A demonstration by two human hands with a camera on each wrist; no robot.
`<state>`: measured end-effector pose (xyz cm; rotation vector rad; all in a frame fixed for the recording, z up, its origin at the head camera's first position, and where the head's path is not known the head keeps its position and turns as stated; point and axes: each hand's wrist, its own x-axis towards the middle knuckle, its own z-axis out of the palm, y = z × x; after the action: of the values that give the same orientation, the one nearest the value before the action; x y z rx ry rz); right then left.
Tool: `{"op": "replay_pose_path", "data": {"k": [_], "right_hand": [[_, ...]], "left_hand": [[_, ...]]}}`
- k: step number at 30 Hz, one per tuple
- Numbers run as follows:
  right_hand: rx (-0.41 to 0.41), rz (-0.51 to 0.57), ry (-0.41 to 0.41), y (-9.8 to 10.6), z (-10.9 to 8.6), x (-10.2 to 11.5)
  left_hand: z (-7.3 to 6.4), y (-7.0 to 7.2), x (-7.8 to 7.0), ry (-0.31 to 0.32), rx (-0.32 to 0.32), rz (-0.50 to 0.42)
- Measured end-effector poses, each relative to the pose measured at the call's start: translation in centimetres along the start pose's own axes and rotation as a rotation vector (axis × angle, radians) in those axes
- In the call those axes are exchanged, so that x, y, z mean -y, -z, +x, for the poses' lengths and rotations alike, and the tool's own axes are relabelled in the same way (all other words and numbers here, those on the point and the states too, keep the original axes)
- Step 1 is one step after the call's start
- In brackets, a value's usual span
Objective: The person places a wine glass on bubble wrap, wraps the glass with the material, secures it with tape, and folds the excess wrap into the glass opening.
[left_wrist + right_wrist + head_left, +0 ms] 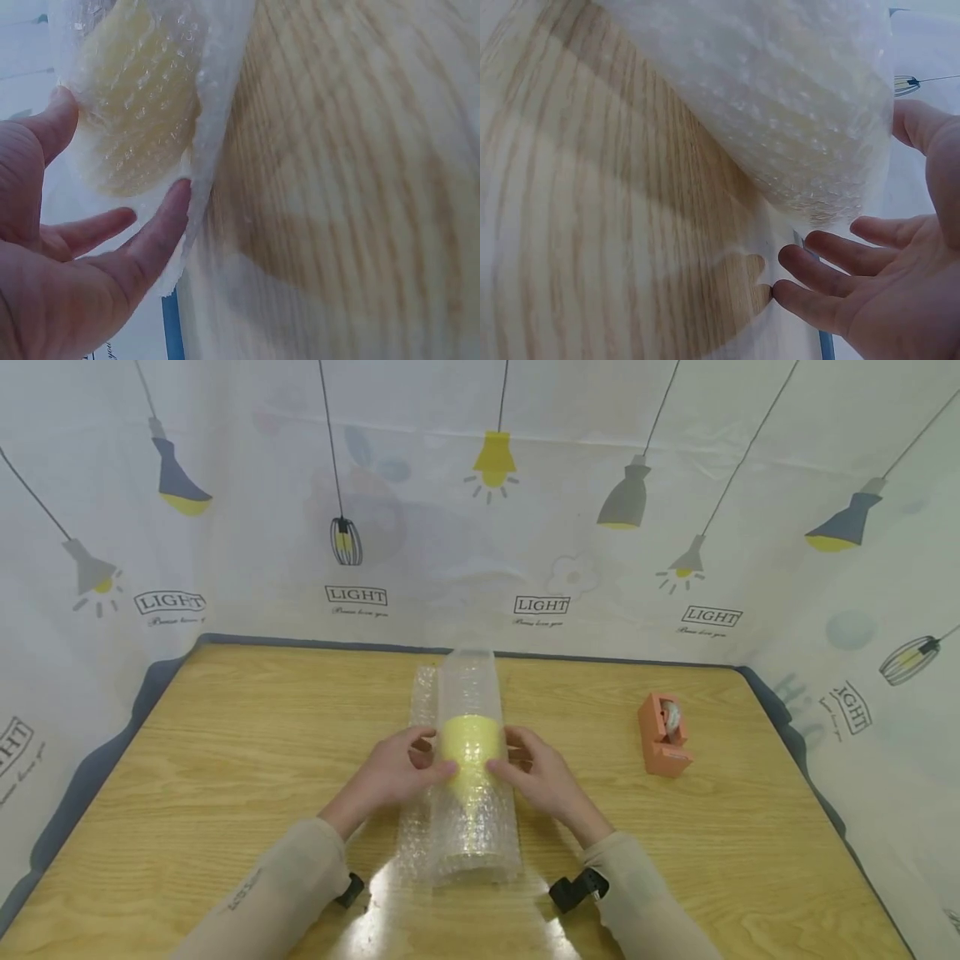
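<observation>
A yellow object (471, 743) lies inside a long, clear bubble wrap (474, 835) at the middle of the table. Its kind is hidden by the wrap. At its left side is my left hand (401, 766), thumb on top of the wrap and fingers along the side. The left wrist view shows those fingers spread, with a fingertip at the edge of the wrap. On the opposite side, my right hand (546, 774) rests its thumb against the wrap. In the right wrist view, the right hand's fingers (817, 271) extend loosely beside the wrap, near the tabletop.
An orange tape dispenser (664, 735) with a roll of tape stands on the right of the wooden table (247, 727). A flat strip of bubble wrap sticks out left of the bundle. A lamp-printed cloth (442, 527) surrounds the table's back and sides.
</observation>
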<state>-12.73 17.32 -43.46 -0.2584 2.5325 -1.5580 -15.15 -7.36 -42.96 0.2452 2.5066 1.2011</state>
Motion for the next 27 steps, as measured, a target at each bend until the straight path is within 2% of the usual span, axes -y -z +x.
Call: {"op": "replay_pose_path", "data": {"k": [3,7,10,14,19,27], "right_hand": [[-0.013,-0.004,-0.011,-0.2,0.0,0.1],[-0.034,0.007,-0.025,-0.4,-0.1,0.2],[-0.049,0.012,-0.029,-0.6,-0.1,0.2],[-0.067,0.009,-0.04,-0.8,-0.1,0.2],[-0.083,0.003,-0.056,-1.0,-0.1,0.3],[-0.097,0.002,-0.065,-1.2,-0.2,0.5]], "left_hand": [[-0.3,0.0,-0.2,-0.034,-0.044,-0.001],[-0.8,-0.1,-0.5,-0.119,-0.093,0.019],[-1.1,0.0,-0.8,-0.187,-0.116,0.04],[-1.3,0.1,-1.3,-0.241,-0.124,0.055],[-1.3,0.1,-1.6,-0.255,-0.119,0.043],[-1.0,-0.6,-1.9,-0.221,-0.173,0.038]]}}
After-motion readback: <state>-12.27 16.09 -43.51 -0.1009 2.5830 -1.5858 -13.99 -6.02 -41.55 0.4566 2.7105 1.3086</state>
